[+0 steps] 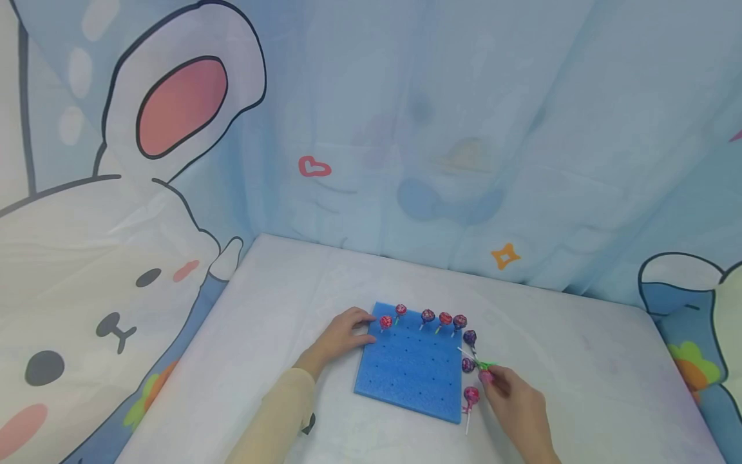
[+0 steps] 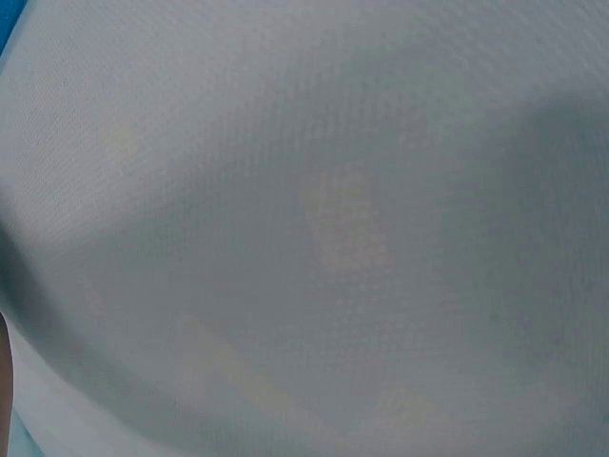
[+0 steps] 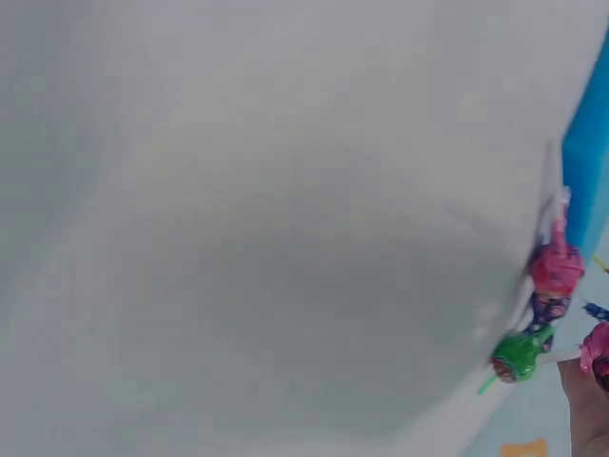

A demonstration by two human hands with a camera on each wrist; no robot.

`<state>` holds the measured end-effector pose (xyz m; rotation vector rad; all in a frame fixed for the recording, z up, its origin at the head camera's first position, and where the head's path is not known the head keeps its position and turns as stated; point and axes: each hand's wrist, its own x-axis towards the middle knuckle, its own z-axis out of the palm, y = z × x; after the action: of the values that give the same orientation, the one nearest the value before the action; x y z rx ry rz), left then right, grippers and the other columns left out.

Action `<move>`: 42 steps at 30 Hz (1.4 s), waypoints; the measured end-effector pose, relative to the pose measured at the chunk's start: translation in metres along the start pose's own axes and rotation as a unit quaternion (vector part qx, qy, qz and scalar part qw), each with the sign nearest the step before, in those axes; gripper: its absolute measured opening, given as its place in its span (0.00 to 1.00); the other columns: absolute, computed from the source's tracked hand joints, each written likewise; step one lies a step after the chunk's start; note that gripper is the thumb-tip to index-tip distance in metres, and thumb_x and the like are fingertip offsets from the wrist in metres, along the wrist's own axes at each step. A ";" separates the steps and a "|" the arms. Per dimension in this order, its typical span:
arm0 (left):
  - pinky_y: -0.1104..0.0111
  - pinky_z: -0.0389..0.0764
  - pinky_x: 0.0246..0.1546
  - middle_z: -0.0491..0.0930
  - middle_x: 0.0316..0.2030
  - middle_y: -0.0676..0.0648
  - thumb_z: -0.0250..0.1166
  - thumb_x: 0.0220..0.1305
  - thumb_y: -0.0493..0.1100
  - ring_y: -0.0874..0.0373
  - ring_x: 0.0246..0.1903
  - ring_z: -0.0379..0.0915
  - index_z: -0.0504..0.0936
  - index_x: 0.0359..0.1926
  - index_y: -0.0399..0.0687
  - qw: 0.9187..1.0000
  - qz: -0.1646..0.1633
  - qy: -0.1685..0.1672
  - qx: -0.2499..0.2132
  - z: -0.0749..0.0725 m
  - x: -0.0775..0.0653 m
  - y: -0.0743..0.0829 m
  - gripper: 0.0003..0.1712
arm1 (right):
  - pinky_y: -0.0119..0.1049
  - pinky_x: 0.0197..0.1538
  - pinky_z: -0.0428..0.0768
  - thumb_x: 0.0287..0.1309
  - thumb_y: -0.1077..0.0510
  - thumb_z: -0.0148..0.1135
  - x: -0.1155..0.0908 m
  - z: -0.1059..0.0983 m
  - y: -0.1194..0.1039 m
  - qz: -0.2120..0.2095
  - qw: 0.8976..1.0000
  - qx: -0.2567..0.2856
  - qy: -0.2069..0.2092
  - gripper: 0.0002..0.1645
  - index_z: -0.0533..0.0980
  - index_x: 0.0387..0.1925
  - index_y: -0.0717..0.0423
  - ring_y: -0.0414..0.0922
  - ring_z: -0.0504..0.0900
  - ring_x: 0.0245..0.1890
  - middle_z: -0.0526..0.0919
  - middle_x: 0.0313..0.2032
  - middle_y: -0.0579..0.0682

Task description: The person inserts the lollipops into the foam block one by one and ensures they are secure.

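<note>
In the head view, a blue foam board (image 1: 400, 361) with rows of small holes lies flat. Several lollipops stand along its far edge, among them a red one (image 1: 386, 321) at the left corner. My left hand (image 1: 342, 335) rests at the board's left edge, fingers and thumb spread against it. At the right edge, my right hand (image 1: 514, 401) pinches a pink-wrapped lollipop (image 1: 485, 376) by its head. Loose lollipops lie around it: a green one (image 3: 519, 357), a purple one (image 1: 467, 365) and a pink one (image 1: 472, 396).
A white cloth (image 1: 255, 361) covers the table. Blue cartoon-printed curtain (image 1: 406, 129) hangs behind and at both sides. The left wrist view holds mostly pale cloth, with a blue board corner (image 2: 9, 17) at its top left.
</note>
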<state>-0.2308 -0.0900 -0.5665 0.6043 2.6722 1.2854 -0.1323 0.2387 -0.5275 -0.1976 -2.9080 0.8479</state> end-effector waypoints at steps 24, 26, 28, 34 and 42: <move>0.60 0.71 0.63 0.76 0.56 0.49 0.68 0.63 0.48 0.55 0.59 0.70 0.77 0.60 0.47 1.000 -0.010 -0.004 -0.001 -0.001 -0.001 0.000 0.26 | 0.28 0.48 0.80 0.65 0.56 0.63 0.018 0.012 -0.059 -0.029 0.972 0.232 -0.019 0.20 0.75 0.57 0.54 0.51 0.81 0.55 0.81 0.54 0.56; 0.61 0.71 0.63 0.76 0.56 0.49 0.68 0.63 0.48 0.55 0.59 0.70 0.77 0.60 0.47 1.000 -0.014 -0.004 0.000 -0.001 -0.001 0.001 0.26 | 0.28 0.48 0.80 0.64 0.57 0.64 0.019 0.015 -0.062 -0.030 0.967 0.252 -0.019 0.20 0.75 0.56 0.54 0.51 0.81 0.55 0.81 0.54 0.55; 0.60 0.71 0.63 0.76 0.56 0.49 0.68 0.64 0.48 0.55 0.59 0.70 0.77 0.60 0.47 1.000 -0.017 -0.005 0.003 -0.001 -0.001 0.001 0.26 | 0.27 0.48 0.80 0.63 0.57 0.64 0.020 0.017 -0.065 -0.027 0.962 0.271 -0.022 0.20 0.75 0.56 0.54 0.50 0.80 0.56 0.80 0.55 0.54; 0.61 0.70 0.63 0.76 0.56 0.49 0.68 0.63 0.48 0.55 0.60 0.70 0.77 0.61 0.47 1.000 -0.021 -0.005 -0.001 -0.002 -0.001 0.002 0.26 | 0.26 0.49 0.79 0.63 0.58 0.64 0.022 0.022 -0.073 -0.019 0.950 0.309 -0.033 0.20 0.75 0.56 0.54 0.50 0.80 0.57 0.79 0.56 0.54; 0.61 0.71 0.63 0.76 0.56 0.49 0.68 0.64 0.49 0.55 0.59 0.70 0.77 0.61 0.48 1.000 -0.018 -0.007 -0.001 -0.001 0.000 0.000 0.26 | 0.27 0.50 0.78 0.63 0.62 0.63 0.029 0.033 -0.080 -0.021 0.938 0.343 -0.035 0.19 0.75 0.56 0.53 0.49 0.78 0.58 0.77 0.58 0.52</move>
<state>-0.2309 -0.0902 -0.5659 0.5606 2.6575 1.2701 -0.1725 0.1587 -0.5101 -0.0388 -2.4607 1.8070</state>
